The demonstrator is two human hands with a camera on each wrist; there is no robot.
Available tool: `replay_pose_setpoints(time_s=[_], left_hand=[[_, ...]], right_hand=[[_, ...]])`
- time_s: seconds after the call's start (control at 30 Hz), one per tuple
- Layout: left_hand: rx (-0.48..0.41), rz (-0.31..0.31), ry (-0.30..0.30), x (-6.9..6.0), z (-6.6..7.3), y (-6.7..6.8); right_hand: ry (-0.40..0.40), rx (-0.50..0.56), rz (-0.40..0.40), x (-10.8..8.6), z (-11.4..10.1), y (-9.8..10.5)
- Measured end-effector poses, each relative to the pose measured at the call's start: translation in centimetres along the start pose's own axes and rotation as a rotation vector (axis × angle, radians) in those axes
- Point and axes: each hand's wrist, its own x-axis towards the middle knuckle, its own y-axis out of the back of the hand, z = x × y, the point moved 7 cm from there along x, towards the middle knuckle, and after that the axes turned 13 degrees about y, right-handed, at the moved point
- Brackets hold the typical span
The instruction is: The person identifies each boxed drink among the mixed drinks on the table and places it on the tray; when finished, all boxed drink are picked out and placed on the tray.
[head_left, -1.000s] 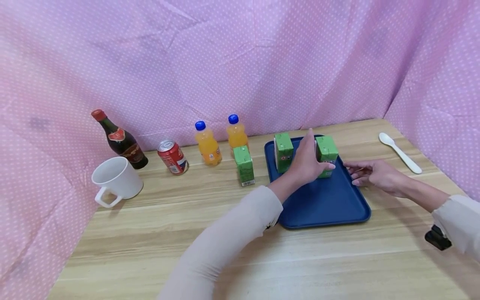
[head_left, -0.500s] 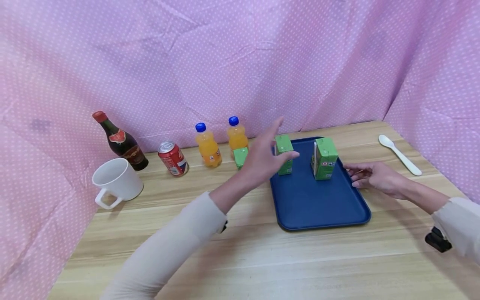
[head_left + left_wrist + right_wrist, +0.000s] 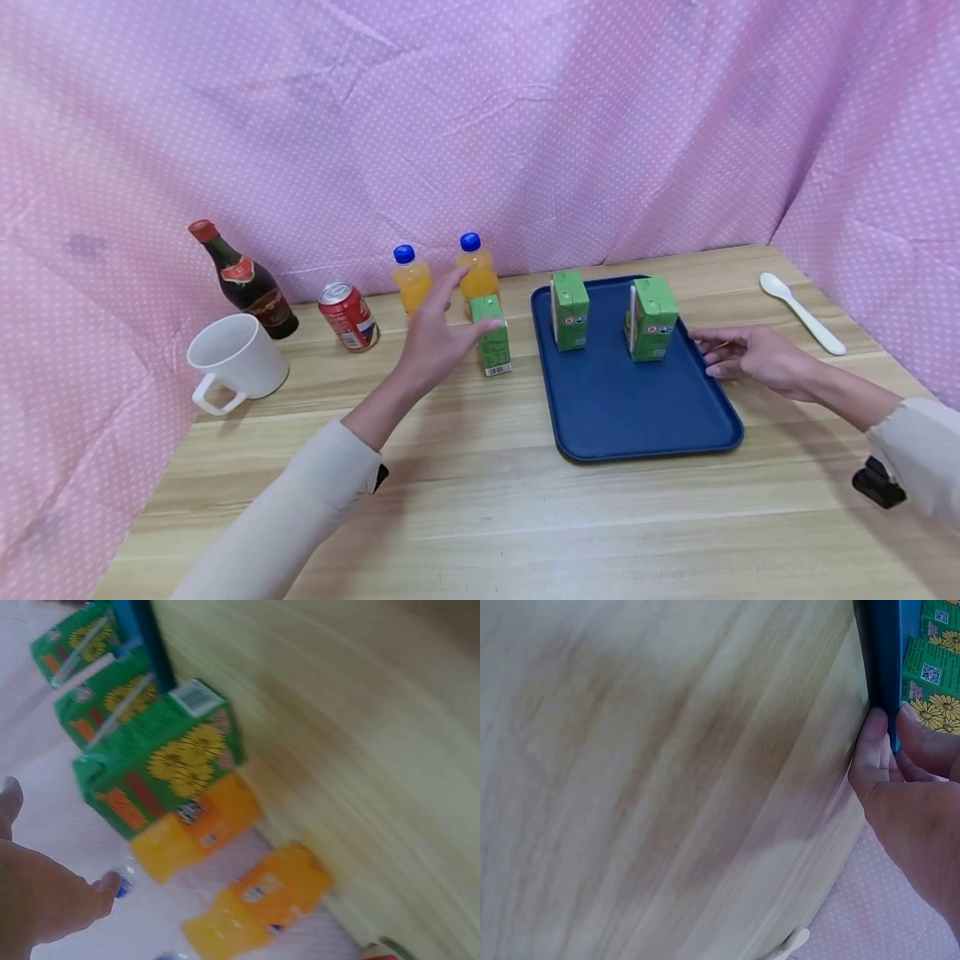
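Observation:
My left hand (image 3: 438, 342) is just left of a green drink carton (image 3: 494, 350) that stands upright on the table. Its fingers and thumb are spread and hold nothing; in the left wrist view a gap shows between the thumb and the carton (image 3: 169, 761). My right hand (image 3: 761, 358) is at the right side of a dark blue tray (image 3: 637, 417). In the right wrist view its fingers and thumb lie on either side of the tray's rim (image 3: 885, 667), pinching it. Two more green cartons stand on the tray, one at left (image 3: 572, 312) and one at right (image 3: 654, 321).
Two orange soda bottles with blue caps, a left one (image 3: 412, 279) and a right one (image 3: 478, 267), stand behind the left hand. Further left are a red can (image 3: 349, 317), a dark bottle (image 3: 251, 287) and a white mug (image 3: 240, 358). A white spoon (image 3: 802, 312) lies right of the tray.
My left hand has moved left from between the two cartons on the tray, off the tray, to the third carton. My right hand has stayed at the tray's rim.

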Motion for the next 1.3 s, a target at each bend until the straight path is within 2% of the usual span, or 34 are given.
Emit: replay_pose_setpoints(time_s=[0.13,0.23,0.43,0.57,0.83,1.3], left_hand=[[-0.001,-0.033,0.041,0.1,-1.8,0.1],[-0.023,-0.086,0.089,0.4,-3.1,-0.2],[-0.126,-0.235,0.201,0.8,-5.0,-1.8],[-0.153,-0.285,0.233,0.9,-5.7,-2.9],[-0.204,-0.290,0.233,0.9,-6.2,-3.8],[-0.264,-0.288,0.204,1.0,-6.1,-4.2]], right_hand=[[-0.007,0.015,0.001,0.0,0.2,-0.1],[-0.012,0.036,-0.003,0.0,0.3,-0.2],[-0.021,0.034,0.001,-0.1,0.4,-0.1],[-0.025,0.038,0.004,-0.1,0.5,-0.2],[-0.016,0.054,0.006,0.1,0.4,-0.3],[-0.022,0.023,0.012,0.0,0.5,0.0]])
